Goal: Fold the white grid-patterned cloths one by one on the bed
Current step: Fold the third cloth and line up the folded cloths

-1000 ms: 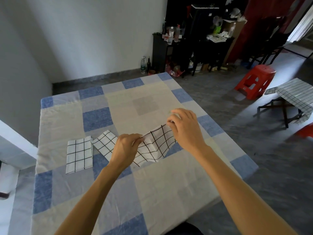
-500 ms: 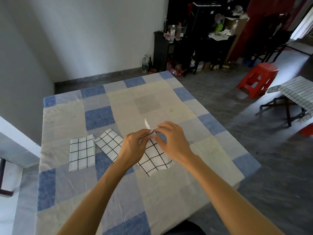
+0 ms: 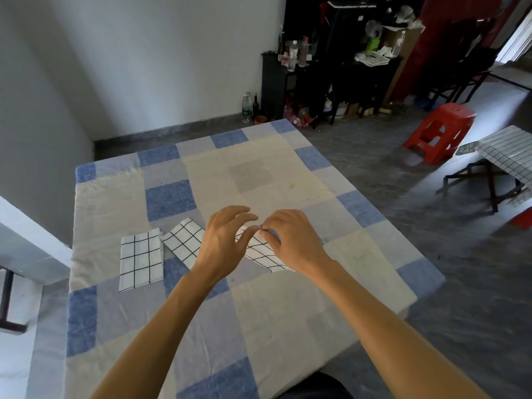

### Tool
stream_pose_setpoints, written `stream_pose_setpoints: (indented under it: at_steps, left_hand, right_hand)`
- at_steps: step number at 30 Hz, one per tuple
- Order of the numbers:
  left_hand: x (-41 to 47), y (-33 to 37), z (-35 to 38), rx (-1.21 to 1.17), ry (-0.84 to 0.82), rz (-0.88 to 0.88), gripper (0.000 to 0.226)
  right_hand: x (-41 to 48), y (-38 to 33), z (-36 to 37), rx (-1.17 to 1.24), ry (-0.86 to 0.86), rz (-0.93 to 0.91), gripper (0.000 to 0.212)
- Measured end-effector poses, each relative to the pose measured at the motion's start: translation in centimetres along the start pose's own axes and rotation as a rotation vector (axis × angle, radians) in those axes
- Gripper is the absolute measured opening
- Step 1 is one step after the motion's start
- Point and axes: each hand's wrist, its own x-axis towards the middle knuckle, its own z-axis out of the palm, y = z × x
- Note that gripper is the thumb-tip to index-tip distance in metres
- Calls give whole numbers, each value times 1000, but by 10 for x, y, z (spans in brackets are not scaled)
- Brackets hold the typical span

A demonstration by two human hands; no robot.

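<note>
Three white grid-patterned cloths lie on the bed point(image 3: 288, 326), which has a blue, grey and cream check cover. One folded cloth point(image 3: 140, 259) lies flat at the left. A second folded cloth point(image 3: 184, 241) lies askew beside it, partly under my left wrist. The third cloth point(image 3: 263, 254) lies between my hands, folded over on itself. My left hand point(image 3: 227, 243) hovers over its left part with fingers spread. My right hand point(image 3: 290, 241) pinches the cloth's top corner with thumb and forefinger.
To the right on the floor stand a red plastic stool point(image 3: 440, 131) and a folding rack point(image 3: 495, 180) draped with more grid cloth point(image 3: 509, 151). Dark cluttered shelves point(image 3: 331, 67) and bottles point(image 3: 249, 108) line the far wall. A white ledge point(image 3: 26, 246) lies left of the bed.
The raised cloth has been folded over and laid down on the bed. My left hand let go and spread its fingers; my right hand still pinches the corner.
</note>
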Motion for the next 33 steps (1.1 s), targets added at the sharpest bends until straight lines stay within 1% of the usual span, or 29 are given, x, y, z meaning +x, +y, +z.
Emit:
stream_pose_setpoints:
  at_steps: [3,8,12,17,19,21,24,25,26,27,28,29,30,31,33]
  left_hand:
    - [4,2,-5,-19,19,28,7]
    - [8,3,-10,-122,94,-91,6]
    - [12,-1,-17,-60,159,-158,7]
    - [10,-1,-16,-52,184,-197,9]
    - [10,-1,-15,-43,192,-194,9]
    - [10,-3,-14,-48,199,-201,9]
    - [9,-10,-11,-5,136,-130,11]
    - [9,-10,-10,16,111,-87,11]
    - [8,-7,-8,30,91,-45,10]
    - [9,-2,-6,38,74,1,10]
    - [9,4,-3,39,63,48,12]
    - [10,10,0,31,57,85,13]
    - [11,15,3,18,51,107,13]
    - [11,20,6,3,44,111,11]
    - [9,22,9,-23,29,86,7]
  right_hand:
    - [1,-2,-3,39,4,3,23]
    - [-3,2,-1,125,0,22,22]
    - [-9,9,-5,185,83,51,37]
    - [-14,24,-6,177,39,84,42]
    - [-18,33,-4,137,23,95,42]
    - [-22,42,-2,102,-42,130,42]
    - [-27,51,-2,38,-132,202,48]
    - [-27,52,-2,52,-169,228,42]
    - [-27,49,-4,76,-187,255,27]
    - [-26,45,-5,107,-185,252,19]
    - [-22,37,-7,134,-194,252,35]
    - [-18,31,-8,182,-188,233,44]
    - [-12,23,-10,207,-175,214,44]
    - [-7,16,-11,225,-168,188,38]
    - [-1,9,-11,228,-155,199,30]
